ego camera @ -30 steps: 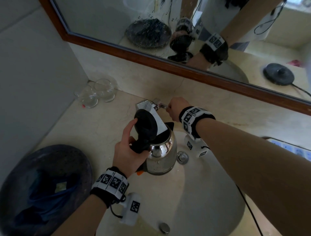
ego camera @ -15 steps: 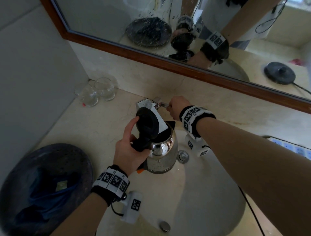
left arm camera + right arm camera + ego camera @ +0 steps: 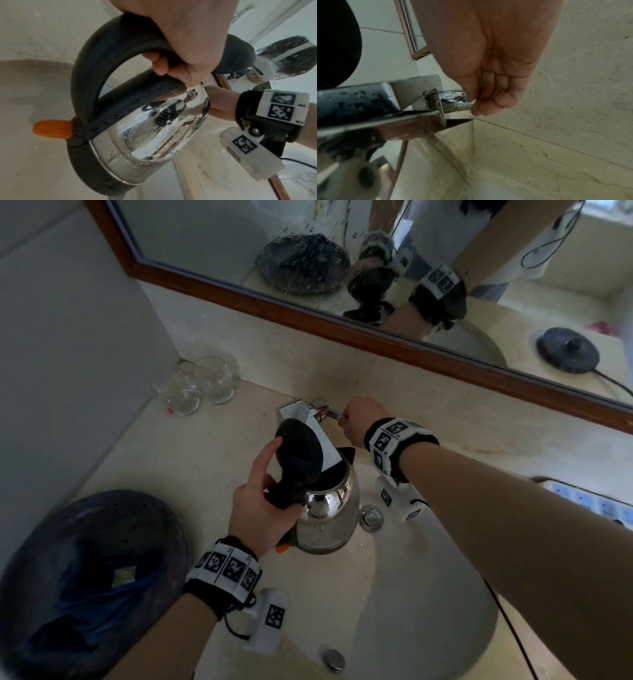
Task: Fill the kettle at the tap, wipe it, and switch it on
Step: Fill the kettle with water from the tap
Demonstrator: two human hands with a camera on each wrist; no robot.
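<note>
Steel kettle [image 3: 327,513] hangs over sink [image 3: 394,611] under tap [image 3: 301,419], lid up, my left hand [image 3: 257,508] wrapped round its handle, right hand [image 3: 359,419] pinching tap lever [image 3: 458,100]; opening too hard could splash or overfill, wet handle slipping.

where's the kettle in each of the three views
Head: kettle at centre, lid open under the tap, left hand on its handle.
Left wrist: kettle fills the middle, gripped by the left hand.
Right wrist: only its dark lid, upper left.
Shared landmark: the right hand at the tap handle.
</note>
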